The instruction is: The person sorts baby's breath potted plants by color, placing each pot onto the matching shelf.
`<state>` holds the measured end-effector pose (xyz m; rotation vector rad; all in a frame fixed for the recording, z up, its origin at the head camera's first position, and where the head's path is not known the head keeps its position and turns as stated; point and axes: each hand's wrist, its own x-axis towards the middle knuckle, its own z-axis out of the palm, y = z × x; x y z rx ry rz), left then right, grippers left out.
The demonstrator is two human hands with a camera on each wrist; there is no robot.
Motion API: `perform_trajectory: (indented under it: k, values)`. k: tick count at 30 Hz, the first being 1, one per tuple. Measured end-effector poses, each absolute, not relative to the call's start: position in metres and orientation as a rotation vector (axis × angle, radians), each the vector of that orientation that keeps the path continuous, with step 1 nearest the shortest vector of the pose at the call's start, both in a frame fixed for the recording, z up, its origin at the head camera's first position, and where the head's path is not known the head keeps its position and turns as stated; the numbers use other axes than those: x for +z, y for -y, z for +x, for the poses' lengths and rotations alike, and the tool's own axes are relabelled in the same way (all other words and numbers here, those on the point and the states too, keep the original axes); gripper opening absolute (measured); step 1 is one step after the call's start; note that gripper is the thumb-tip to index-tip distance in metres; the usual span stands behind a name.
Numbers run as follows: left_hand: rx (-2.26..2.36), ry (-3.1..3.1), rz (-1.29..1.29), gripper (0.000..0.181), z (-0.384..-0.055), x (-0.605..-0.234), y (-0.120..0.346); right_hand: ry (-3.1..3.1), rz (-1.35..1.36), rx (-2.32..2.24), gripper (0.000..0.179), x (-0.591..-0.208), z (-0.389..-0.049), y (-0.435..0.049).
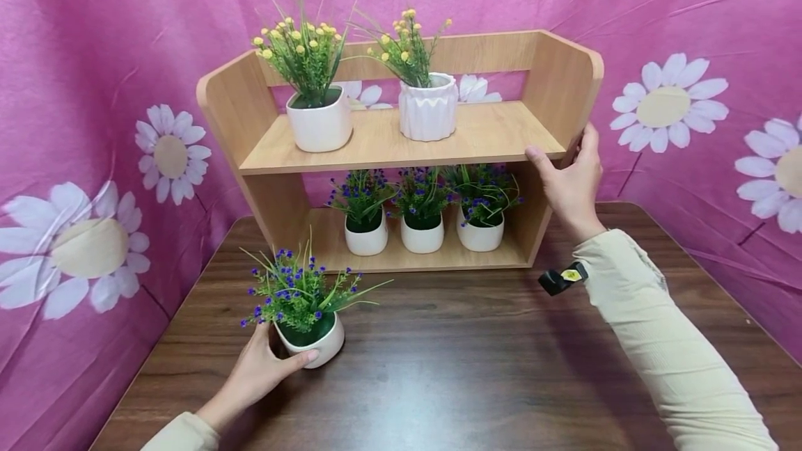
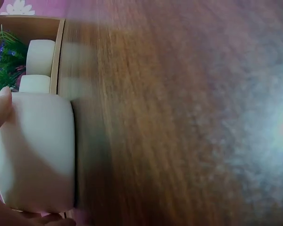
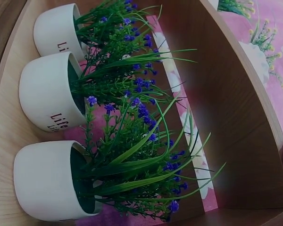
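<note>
My left hand [image 1: 253, 367] grips a white pot [image 1: 326, 346] of purple-blue flowers, thumb across its near side and fingers at its left. The pot is at the table's front left; I cannot tell whether its base touches the wood. In the left wrist view its pale side [image 2: 40, 150] fills the left edge. At the right end of a two-tier wooden shelf [image 1: 401, 159], my right hand [image 1: 573, 190] holds the side panel, thumb by the middle board's front edge. Three similar flower pots stand on the lower tier, the nearest white pot [image 3: 45, 181] close in the right wrist view.
Up on the top tier are a smooth white pot [image 1: 319, 120] and a ribbed white pot [image 1: 429, 110], both with yellow flowers. A dark wooden table [image 1: 464, 353] carries the shelf. Behind hangs a pink cloth [image 1: 689, 5] with large white daisies.
</note>
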<state>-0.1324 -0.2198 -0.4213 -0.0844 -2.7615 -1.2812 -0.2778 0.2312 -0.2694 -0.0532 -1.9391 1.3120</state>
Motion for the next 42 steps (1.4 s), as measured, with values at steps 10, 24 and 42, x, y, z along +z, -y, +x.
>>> perform_trajectory:
  k: [10, 24, 42]
  values:
    - [-1.261, 2.785, -0.156, 0.095, -0.142, -0.420, 0.234, 1.933, -0.052, 1.312, 0.078, -0.270, -0.277, -0.230]
    - [-1.550, 2.693, -0.124, 0.071, -0.144, -0.428, 0.247, 1.929, -0.058, 1.322, 0.076, -0.272, -0.277, -0.231]
    - [-1.266, 2.593, 0.209, 0.094, -0.148, -0.429, 0.195, 1.926, -0.056, 1.314, 0.077, -0.269, -0.278, -0.230]
